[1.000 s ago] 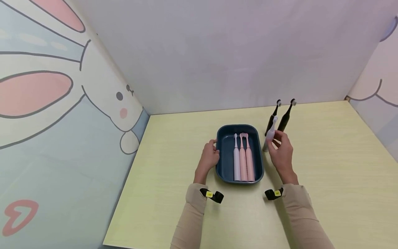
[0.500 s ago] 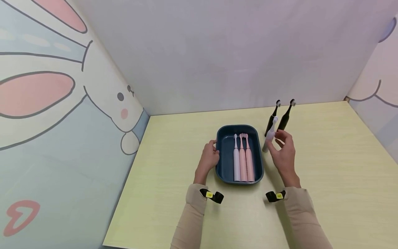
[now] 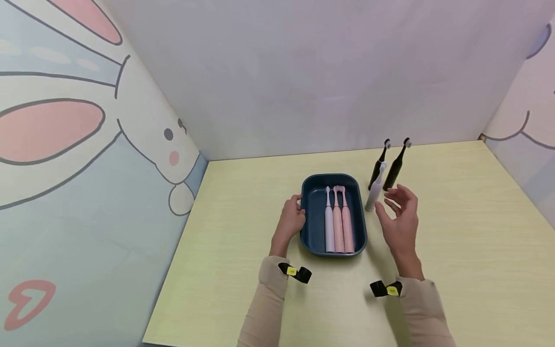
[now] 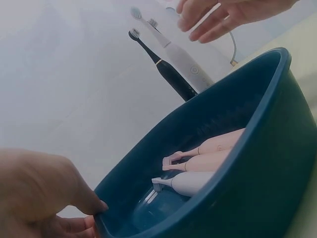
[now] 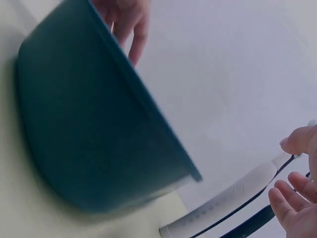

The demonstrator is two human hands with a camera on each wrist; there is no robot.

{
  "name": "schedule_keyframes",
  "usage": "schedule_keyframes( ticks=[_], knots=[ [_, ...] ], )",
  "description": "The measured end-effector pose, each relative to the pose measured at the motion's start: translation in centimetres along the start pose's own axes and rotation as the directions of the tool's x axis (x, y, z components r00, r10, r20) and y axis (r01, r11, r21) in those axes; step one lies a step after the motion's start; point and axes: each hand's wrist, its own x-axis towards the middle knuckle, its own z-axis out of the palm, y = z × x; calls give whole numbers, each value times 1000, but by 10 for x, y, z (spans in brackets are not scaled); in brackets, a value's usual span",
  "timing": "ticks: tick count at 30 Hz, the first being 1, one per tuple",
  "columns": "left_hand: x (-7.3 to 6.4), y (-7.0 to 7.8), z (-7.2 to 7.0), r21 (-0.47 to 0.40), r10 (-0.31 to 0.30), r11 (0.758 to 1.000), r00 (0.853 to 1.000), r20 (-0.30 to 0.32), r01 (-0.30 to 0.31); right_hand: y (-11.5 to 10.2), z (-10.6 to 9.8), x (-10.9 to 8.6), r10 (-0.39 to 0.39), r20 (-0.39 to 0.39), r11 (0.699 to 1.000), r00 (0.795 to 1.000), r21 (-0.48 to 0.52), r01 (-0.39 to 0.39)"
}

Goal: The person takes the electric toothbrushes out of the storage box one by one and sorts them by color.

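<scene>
My left hand pinches the left wall of a dark blue plastic basin, thumb over the rim in the left wrist view. Inside lie a white electric toothbrush and two pink electric toothbrushes, side by side, heads to the back. Just right of the basin, a second white electric toothbrush stands upright on its base. My right hand is beside it, fingers spread and loosely bent, holding nothing, with a gap between thumb and brush. Behind it stand two black electric toothbrushes, also upright.
The pale yellow tabletop carries everything. A plain whitish wall rises along its back edge. Walls with cartoon rabbit drawings close in the sides. Both wrists wear black camera straps.
My right hand has let go of the upright white toothbrush and drawn back to the right and toward me, its fingers opening. The brush stays standing. My left hand keeps its place on the basin.
</scene>
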Motion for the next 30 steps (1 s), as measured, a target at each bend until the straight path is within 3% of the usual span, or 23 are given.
schedule_keyframes(
  ticks=[10, 13, 18, 25, 30],
  knots=[
    [3, -1, 3, 2, 2, 1000, 1000, -1, -2, -25, 23, -17, -59, 178, 998, 982, 10, 58],
    [4, -2, 4, 8, 4, 1000, 1000, -3, -4, -21, 31, -20, -59, 236, 998, 970, -14, 64],
    [4, -1, 5, 3, -2, 1000, 1000, -4, 2, -3, 42, -19, 19, 331, 997, 944, -79, 8],
    [5, -1, 5, 10, -3, 1000, 1000, -4, 3, 2, 57, -15, 147, 444, 978, 884, -199, -62],
    [5, 0, 6, 18, 3, 1000, 1000, -6, -3, 3, 67, -16, 274, 520, 935, 809, -340, -98]
  ],
)
